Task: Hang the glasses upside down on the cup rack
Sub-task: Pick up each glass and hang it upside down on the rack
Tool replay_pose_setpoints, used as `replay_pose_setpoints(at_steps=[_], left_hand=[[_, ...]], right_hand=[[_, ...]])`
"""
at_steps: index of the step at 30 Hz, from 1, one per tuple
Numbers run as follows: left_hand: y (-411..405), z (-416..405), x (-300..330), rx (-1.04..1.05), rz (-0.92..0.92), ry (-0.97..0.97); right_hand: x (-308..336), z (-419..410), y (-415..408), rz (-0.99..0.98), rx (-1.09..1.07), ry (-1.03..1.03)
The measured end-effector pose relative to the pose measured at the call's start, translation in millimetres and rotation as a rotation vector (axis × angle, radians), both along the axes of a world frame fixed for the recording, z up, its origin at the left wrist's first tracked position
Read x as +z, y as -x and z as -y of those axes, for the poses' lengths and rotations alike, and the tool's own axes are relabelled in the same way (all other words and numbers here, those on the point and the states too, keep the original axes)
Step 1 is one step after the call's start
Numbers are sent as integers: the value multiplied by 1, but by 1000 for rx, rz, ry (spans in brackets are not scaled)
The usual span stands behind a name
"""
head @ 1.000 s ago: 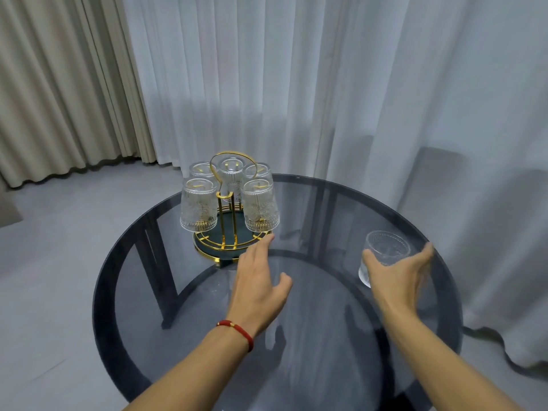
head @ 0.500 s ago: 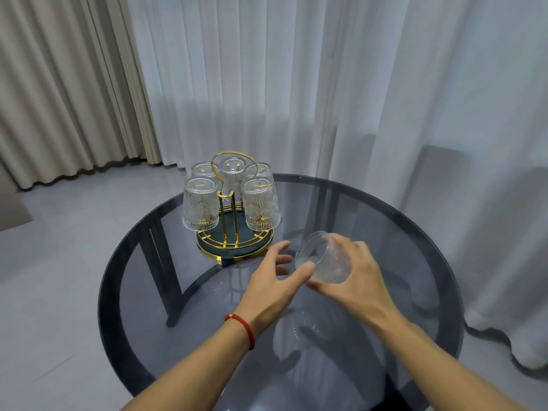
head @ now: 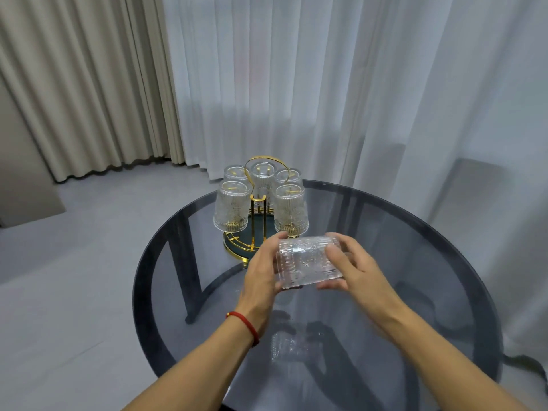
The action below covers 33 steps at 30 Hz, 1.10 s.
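A clear embossed glass (head: 307, 262) lies on its side in the air, just in front of the rack. My left hand (head: 262, 271) grips its left end and my right hand (head: 353, 269) grips its right end. The gold cup rack (head: 257, 221) stands on a dark round base at the far left of the table, with several glasses hanging upside down on it, such as the front left glass (head: 232, 206) and the front right glass (head: 290, 209). A red cord circles my left wrist.
The round smoked-glass table (head: 415, 262) has dark legs showing through its top. White sheer curtains (head: 326, 84) hang right behind it and beige drapes (head: 74, 84) to the left. Grey floor lies on the left.
My right hand picked the glass up from the right side of the table and carried it left to the middle. My left hand came up and took its other end; the glass now lies sideways.
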State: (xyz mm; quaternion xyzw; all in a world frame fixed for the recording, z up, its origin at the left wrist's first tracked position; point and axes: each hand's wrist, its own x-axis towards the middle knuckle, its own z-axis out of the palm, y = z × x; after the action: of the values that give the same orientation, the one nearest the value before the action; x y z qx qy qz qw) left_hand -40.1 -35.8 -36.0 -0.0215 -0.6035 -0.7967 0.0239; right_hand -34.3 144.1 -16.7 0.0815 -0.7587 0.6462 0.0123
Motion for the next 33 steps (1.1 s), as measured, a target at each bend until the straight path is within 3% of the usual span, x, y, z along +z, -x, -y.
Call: replay_pose_setpoints(at_steps=[2, 5, 8, 18, 33], left_hand=[[11, 13, -8, 184, -81, 313], [28, 32, -33, 288, -208, 1007], [37, 35, -52, 215, -234, 1248], [41, 32, -63, 180, -224, 1366], [43, 31, -65, 191, -249, 1333]], right_hand=[[20, 12, 8, -169, -106, -196], [58, 35, 25, -374, -219, -360], [93, 60, 47, -477, -220, -459], [118, 113, 99, -522, -190, -798], [105, 103, 108, -577, -165, -842]])
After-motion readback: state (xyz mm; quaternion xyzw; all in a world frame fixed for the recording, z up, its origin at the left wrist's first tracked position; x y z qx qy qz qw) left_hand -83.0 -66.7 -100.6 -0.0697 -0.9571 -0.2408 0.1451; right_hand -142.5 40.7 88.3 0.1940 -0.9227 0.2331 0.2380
